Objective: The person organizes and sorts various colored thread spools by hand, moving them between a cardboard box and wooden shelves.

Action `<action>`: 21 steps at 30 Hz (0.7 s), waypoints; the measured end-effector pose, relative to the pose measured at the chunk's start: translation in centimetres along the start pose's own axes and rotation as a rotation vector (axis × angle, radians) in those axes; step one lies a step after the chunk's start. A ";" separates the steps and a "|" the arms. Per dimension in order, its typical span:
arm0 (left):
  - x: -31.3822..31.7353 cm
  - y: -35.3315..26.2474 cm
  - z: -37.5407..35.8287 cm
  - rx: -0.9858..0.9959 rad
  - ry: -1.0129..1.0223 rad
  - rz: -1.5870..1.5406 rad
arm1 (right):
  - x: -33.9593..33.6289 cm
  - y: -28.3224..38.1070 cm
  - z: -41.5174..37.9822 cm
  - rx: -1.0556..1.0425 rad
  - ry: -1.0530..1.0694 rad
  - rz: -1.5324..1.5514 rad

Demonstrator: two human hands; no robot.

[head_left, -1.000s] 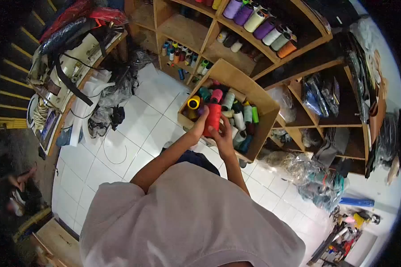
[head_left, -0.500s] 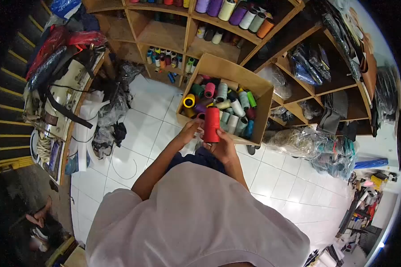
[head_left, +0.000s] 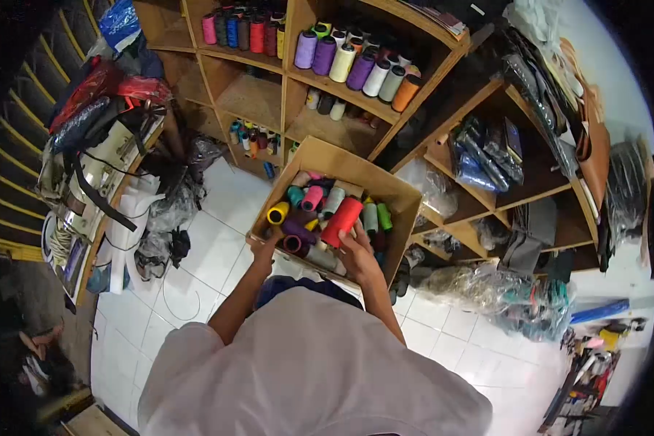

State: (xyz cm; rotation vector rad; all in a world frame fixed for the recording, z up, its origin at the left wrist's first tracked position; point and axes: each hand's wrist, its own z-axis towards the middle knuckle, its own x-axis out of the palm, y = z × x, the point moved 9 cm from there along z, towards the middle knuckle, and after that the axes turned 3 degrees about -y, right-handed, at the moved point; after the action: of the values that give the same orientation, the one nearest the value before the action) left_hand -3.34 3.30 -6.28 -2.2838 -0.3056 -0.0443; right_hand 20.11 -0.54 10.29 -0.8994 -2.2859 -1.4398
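A red thread cone (head_left: 342, 221) is being held in the right hand (head_left: 356, 254), the fingers being wrapped around its lower end while its upper end is being tilted away over the open cardboard box (head_left: 341, 161). The grip is being kept closed around the cone, though how tightly the fingers are being pressed cannot be told from this view. The left hand (head_left: 264, 245) is being rested at the near left edge of the box, just beside a yellow cone (head_left: 277, 214); whether anything is being pinched in it cannot be told. The red cone is being kept above the other spools lying loose in the box, among them a pink spool (head_left: 312, 198) and a green spool (head_left: 384, 216). It is being judged as fairly light and stiff, since wound thread on a hard core is likely being dealt with; the wound surface is probably offering good friction, so slipping is being considered unlikely. The body of the cone is being judged the best place for taking hold, with the thread ends being avoided so that nothing is being unwound. More spools are being stored on the wooden shelves (head_left: 356, 116) behind the box.
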 end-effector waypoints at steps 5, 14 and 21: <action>-0.2 0.1 0.1 0.416 -0.561 -0.119 | -1.6 6.0 6.2 -0.355 0.072 -0.491; 0.2 -0.5 -0.4 0.663 -0.638 0.009 | 3.6 15.2 24.4 -0.937 -0.164 -1.267; 1.0 -0.6 -0.9 0.541 -0.549 -0.112 | -2.8 15.4 39.9 -0.590 -0.357 -1.357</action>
State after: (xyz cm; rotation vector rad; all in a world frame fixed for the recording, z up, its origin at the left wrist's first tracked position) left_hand -2.48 3.20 -5.13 -1.7025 -0.6423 0.5513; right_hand 35.35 38.48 1.38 0.6223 -2.8828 -2.6935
